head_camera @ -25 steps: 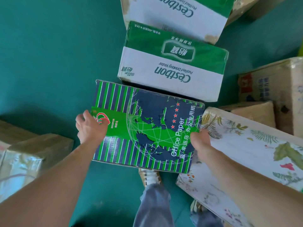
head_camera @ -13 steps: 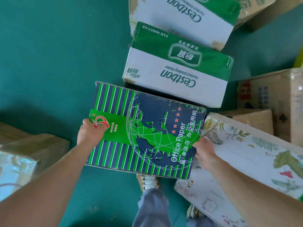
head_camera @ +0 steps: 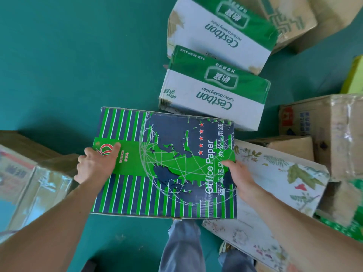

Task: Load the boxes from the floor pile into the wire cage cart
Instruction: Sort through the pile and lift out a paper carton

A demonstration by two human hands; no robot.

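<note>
A green and navy striped box marked Office Paper (head_camera: pixel 167 163) is held in front of me above the green floor, its printed top facing up. My left hand (head_camera: pixel 96 165) grips its left edge, thumb lying on the top face. My right hand (head_camera: pixel 241 177) grips its right edge, fingers hidden under the side. The wire cage cart is out of view.
Two green and white Cestbon water boxes (head_camera: pixel 214 95) lie just beyond the held box. A white floral box (head_camera: pixel 275 183) sits to the right, with brown cartons (head_camera: pixel 324 130) behind it. Tape-wrapped cartons (head_camera: pixel 33 183) stand at the left. My legs (head_camera: pixel 182 246) are below.
The Office Paper box has come up off the floor and closer to me, looking larger. My left thumb has moved onto its top face. The view has swung so more boxes show at the top.
</note>
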